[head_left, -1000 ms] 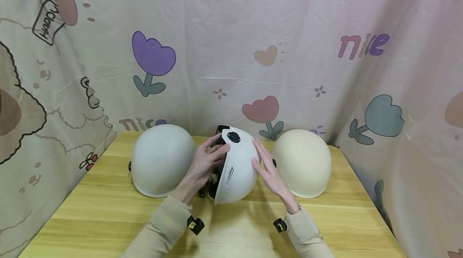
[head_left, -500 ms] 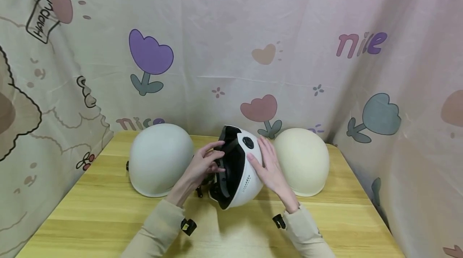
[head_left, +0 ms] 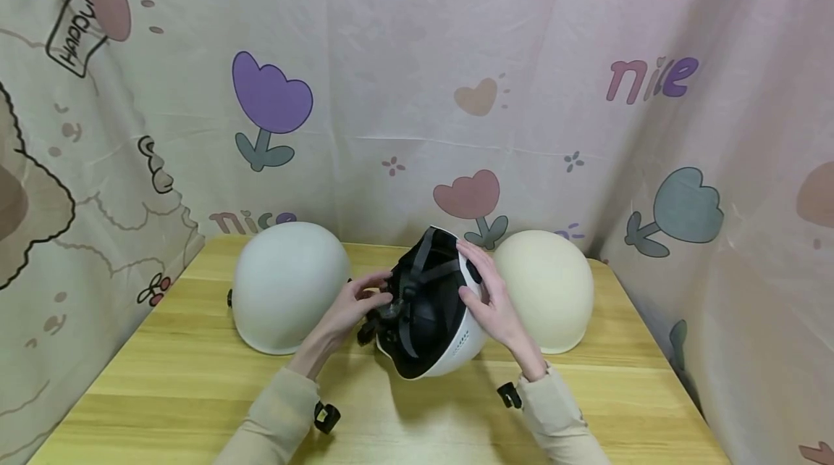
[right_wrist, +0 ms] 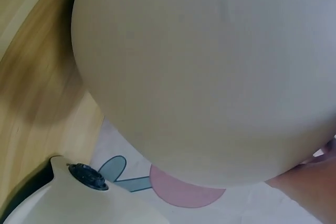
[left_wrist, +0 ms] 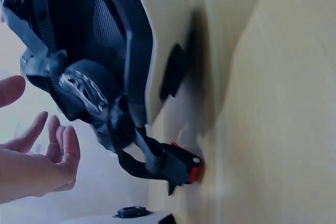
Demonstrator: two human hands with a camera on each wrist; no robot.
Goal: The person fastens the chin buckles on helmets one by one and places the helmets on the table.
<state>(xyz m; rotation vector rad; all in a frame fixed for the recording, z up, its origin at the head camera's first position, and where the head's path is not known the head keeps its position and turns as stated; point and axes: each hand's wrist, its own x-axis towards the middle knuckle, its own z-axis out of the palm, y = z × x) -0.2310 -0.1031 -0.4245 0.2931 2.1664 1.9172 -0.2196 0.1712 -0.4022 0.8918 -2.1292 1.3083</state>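
Observation:
A white helmet point(head_left: 449, 363) is tilted at mid-table, its black padded inside facing left. Along its right side, my right hand point(head_left: 495, 298) grips the shell, fingertips near the upper rim and thumb lower down. In the right wrist view that hand point(right_wrist: 310, 187) shows only at the lower right edge, beside the smooth shell point(right_wrist: 199, 77). My left hand point(head_left: 352, 309) is at the helmet's opening, beside the dark straps point(head_left: 410, 287). The left wrist view shows this hand's fingers point(left_wrist: 68, 148) spread apart and holding nothing. A black buckle with a red part point(left_wrist: 194, 174) hangs from the chin strap.
A pale grey-white helmet point(head_left: 293, 287) stands upright to the left, and a cream helmet point(head_left: 547, 291) stands close on the right. All are on a wooden table point(head_left: 163, 392). A patterned curtain point(head_left: 391, 52) hangs right behind the table.
The middle helmet has turned so that its inside now shows. My left hand has come away from its rim, down and left; my right hand has stayed on the shell, shifting slightly right.

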